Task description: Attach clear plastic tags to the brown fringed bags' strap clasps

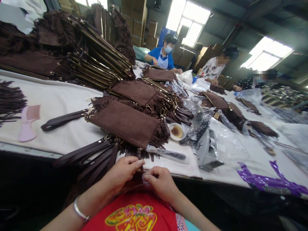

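Observation:
A brown suede pouch (126, 123) with fringe lies on a stack of pouches at the table's near edge. Just below its front edge, my left hand (126, 168) pinches a short dark strap end (140, 157) that hangs from the pouch. My right hand (160, 181) is beside it to the right, thumb and fingers closed on a small, shiny, clear piece that I cannot make out. Dark wrist straps (96, 150) hang over the edge left of my hands. A plastic-wrapped dark strap (170, 154) lies right of the pouch.
A pink comb (30, 123) lies at the left, below tall piles of brown pouches (101, 48). Right of the pouch are a white dish (177, 131), a grey tape dispenser (209, 149) and purple plastic packaging (271, 183). Several people work across the table.

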`<state>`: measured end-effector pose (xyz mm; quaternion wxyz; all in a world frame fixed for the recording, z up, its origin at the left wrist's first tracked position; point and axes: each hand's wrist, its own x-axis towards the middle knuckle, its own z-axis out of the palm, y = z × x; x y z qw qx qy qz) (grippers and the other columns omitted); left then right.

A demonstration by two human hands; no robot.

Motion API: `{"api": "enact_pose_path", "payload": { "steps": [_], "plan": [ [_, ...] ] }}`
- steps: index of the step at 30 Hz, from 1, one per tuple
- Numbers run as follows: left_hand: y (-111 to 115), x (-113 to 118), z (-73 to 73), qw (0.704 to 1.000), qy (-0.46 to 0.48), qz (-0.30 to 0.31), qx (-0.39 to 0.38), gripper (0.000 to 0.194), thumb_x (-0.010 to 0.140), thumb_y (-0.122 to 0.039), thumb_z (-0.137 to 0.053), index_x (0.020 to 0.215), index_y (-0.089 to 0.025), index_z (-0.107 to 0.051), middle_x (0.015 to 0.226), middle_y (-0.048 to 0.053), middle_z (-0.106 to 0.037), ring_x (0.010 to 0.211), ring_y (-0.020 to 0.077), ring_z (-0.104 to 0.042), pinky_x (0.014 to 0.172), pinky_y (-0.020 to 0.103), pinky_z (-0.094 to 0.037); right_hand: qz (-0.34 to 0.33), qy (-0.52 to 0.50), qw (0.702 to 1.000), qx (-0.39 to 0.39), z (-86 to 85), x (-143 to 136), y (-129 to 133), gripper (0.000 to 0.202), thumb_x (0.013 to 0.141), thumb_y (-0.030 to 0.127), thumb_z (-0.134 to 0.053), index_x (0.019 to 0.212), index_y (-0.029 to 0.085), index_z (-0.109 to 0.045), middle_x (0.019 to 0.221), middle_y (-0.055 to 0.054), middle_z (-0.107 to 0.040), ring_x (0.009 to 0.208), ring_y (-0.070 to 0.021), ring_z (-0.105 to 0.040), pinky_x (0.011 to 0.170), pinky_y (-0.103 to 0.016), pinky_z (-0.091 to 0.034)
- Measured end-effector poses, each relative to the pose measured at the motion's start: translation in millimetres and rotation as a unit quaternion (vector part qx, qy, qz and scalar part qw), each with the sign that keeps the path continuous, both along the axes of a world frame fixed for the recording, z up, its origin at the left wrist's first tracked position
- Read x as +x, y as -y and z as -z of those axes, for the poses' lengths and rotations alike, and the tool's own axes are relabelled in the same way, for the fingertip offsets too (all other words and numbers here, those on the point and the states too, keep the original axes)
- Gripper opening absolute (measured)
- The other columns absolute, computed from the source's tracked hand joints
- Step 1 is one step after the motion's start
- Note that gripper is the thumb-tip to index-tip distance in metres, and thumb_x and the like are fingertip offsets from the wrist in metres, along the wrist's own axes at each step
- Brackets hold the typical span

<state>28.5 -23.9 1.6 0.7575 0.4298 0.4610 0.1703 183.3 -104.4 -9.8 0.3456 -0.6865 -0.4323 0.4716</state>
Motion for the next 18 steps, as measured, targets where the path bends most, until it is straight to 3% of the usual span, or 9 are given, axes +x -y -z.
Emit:
{"api": "enact_pose_path", "payload": {
  "steps": [7, 14, 18],
  "plan": [
    [1.6, 1.6, -1.1, 0.999, -0.011, -0.045, 0.006, 0.036, 0.067, -0.049, -0.072, 0.068, -0.016, -0.059, 0.055, -0.004, -0.051, 0.041, 0.0045, -0.025, 0.040, 0.021, -0.014, 0.047, -0.020, 0.999, 0.001, 3.5, -1.7, -0.9, 0.011, 0.070, 0.022, -0.066, 0.067, 0.014, -0.073, 0.066, -0.003, -0.071, 0.062, -0.0161, -0.061, 0.060, -0.025, -0.046],
    [3.7, 1.3, 7.3, 0.996, -0.024, -0.044, 0.069, 0.031, 0.072, -0.045, -0.069, 0.068, -0.015, -0.062, 0.062, 0.001, -0.061, 0.058, 0.0140, -0.051, 0.053, 0.024, -0.037, 0.014, 0.010, 1.000, 0.026, 1.6, -1.8, 1.7, 0.010, 0.071, 0.021, -0.067, 0.070, 0.016, -0.075, 0.071, -0.003, -0.073, 0.069, -0.0178, -0.063, 0.067, -0.027, -0.047],
    [2.7, 2.2, 5.5, 0.996, -0.043, -0.043, 0.071, 0.032, 0.070, -0.047, -0.069, 0.069, -0.016, -0.063, 0.060, 0.000, -0.060, 0.052, 0.0121, -0.046, 0.048, 0.023, -0.031, 0.019, -0.001, 1.000, 0.014, 0.6, -1.0, 5.0, 0.010, 0.071, 0.017, -0.066, 0.073, 0.015, -0.075, 0.073, -0.004, -0.073, 0.069, -0.0174, -0.064, 0.069, -0.027, -0.048]
  ]
}}
